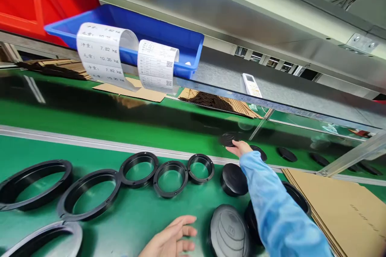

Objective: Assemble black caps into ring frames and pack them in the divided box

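My right hand [239, 148], in a blue sleeve, reaches over the green conveyor belt. Its thumb and fingers pinch the edge of a flat black round disc [228, 139], which is slightly blurred. Low in the middle, my left hand [175, 236] hovers over the green tabletop with its fingers apart and nothing in it. To its right lie a large grey-black ribbed cap [229, 231] and a smaller black round cap [233, 179]. Black rings [170, 179] of different sizes lie to the left and beyond it. My right forearm hides part of the black pieces beneath it.
Several black discs [286, 154] lie along the belt at right. Flat cardboard [340, 204] is stacked at the table's right. Overhead, a metal shelf [217, 68] carries a red bin [66, 4], a blue tray [153, 28] with label rolls [158, 64], and a white remote [251, 85].
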Demonstrator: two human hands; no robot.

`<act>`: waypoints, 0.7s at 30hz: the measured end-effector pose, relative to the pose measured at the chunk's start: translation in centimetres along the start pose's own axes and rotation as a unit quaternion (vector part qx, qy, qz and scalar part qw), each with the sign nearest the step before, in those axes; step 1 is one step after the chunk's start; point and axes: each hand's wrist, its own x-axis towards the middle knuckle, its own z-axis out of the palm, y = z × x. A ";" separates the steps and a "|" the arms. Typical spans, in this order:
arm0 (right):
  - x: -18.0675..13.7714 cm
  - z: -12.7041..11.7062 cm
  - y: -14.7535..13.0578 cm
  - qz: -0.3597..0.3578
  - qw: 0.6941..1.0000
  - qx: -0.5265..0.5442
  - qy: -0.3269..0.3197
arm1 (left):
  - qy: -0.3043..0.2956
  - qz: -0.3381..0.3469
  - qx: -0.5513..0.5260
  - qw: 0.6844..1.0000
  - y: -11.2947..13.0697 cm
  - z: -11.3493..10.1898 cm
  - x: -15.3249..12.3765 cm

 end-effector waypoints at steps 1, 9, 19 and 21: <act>-2.1 0.6 -0.6 0.017 0.999 0.038 -0.026 | -0.004 0.011 0.009 1.000 0.0 0.3 -0.1; -24.5 9.5 -3.6 0.218 0.871 0.373 -0.232 | -0.066 0.147 -0.133 0.978 0.8 2.7 -1.6; -27.4 10.5 -2.2 -0.204 0.968 -0.148 0.019 | -0.060 0.119 -0.113 0.985 1.2 3.4 -3.5; -27.4 10.7 -2.4 -0.256 0.943 -0.214 0.002 | -0.073 0.101 -0.105 0.987 0.8 3.6 -3.7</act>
